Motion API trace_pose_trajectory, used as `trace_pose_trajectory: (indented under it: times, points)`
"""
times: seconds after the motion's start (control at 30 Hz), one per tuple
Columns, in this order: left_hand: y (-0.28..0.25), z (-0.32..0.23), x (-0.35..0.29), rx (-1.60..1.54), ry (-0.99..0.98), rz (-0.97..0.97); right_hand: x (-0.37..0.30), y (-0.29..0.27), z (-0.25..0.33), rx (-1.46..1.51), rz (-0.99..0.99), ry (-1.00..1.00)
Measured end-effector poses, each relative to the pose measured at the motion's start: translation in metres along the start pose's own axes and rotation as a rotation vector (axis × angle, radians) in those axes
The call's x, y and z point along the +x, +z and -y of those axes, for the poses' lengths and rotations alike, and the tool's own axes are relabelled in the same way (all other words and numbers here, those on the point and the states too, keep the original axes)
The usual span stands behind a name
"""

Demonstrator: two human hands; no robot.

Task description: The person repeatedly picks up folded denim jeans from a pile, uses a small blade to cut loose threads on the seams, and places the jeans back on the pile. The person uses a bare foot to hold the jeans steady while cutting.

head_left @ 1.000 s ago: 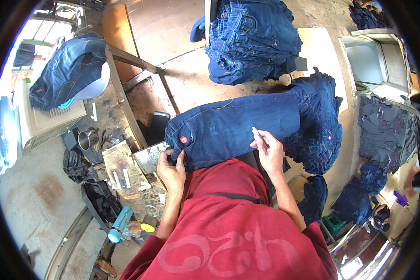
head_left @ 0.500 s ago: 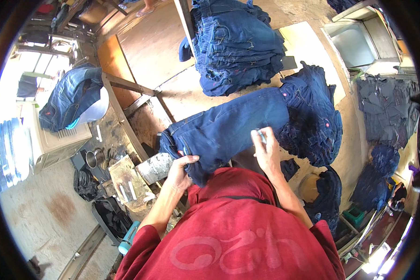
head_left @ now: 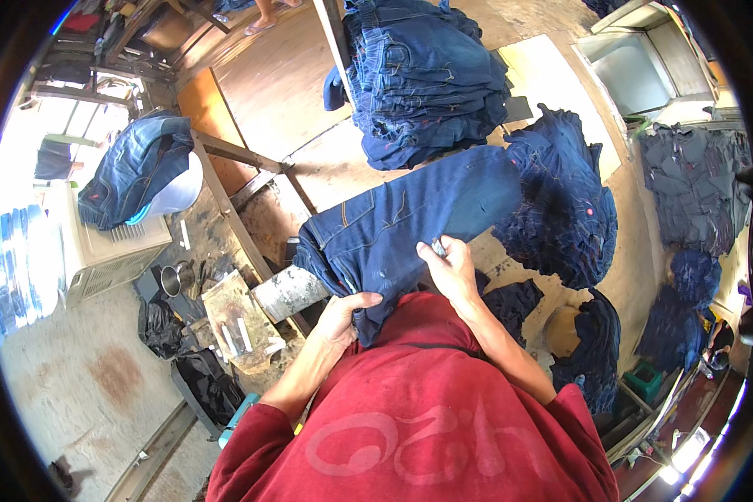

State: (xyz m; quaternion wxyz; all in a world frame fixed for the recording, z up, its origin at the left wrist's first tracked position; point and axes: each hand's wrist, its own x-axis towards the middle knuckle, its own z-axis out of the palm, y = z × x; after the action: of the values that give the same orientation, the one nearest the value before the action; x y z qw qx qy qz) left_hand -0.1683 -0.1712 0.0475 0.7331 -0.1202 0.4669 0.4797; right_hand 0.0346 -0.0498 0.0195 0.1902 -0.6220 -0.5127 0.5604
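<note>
A dark blue pair of jeans lies stretched over a long support in front of me, whose pale, paint-flecked round end sticks out at the left. My left hand grips the near left edge of the jeans, thumb on top. My right hand is closed, pinching a small greyish piece against or just over the denim; its kind is too small to tell. Beyond the right end of the jeans hangs or lies a heap of dark jeans.
A tall pile of jeans stands ahead. Jeans drape over a pale basin at the left. A stained board with white sticks and a metal cup sit near my left. Dark garments lie far right.
My right hand has moved left and slightly nearer over the denim with the small piece. The jeans have shifted and turned on the support, now showing stitched seams; my left hand still grips them.
</note>
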Motion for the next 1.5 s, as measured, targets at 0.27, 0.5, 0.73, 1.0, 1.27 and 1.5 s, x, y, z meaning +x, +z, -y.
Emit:
trace_pose_trajectory:
  times: [0.27, 0.5, 0.73, 1.0, 1.27, 1.5]
  points:
    - [-0.005, -0.001, -0.009, -0.028, -0.06, -0.077, -0.005, 0.001, -0.003, 0.018, -0.034, 0.007]
    - [0.004, -0.009, -0.015, 0.115, -0.059, -0.075, -0.005, 0.003, -0.009, 0.072, 0.011, -0.045]
    - [-0.008, -0.009, -0.015, 0.114, -0.102, -0.036, -0.004, 0.003, -0.011, 0.047, 0.046, -0.06]
    - [-0.015, -0.005, -0.013, 0.089, -0.095, -0.004, -0.005, 0.002, -0.01, -0.011, 0.045, -0.048]
    - [-0.005, -0.007, -0.02, 0.177, -0.051, -0.025, -0.003, 0.003, -0.018, 0.01, 0.049, -0.058]
    - [-0.007, -0.007, -0.016, 0.139, -0.024, -0.012, -0.002, 0.004, -0.015, 0.035, 0.05, -0.071]
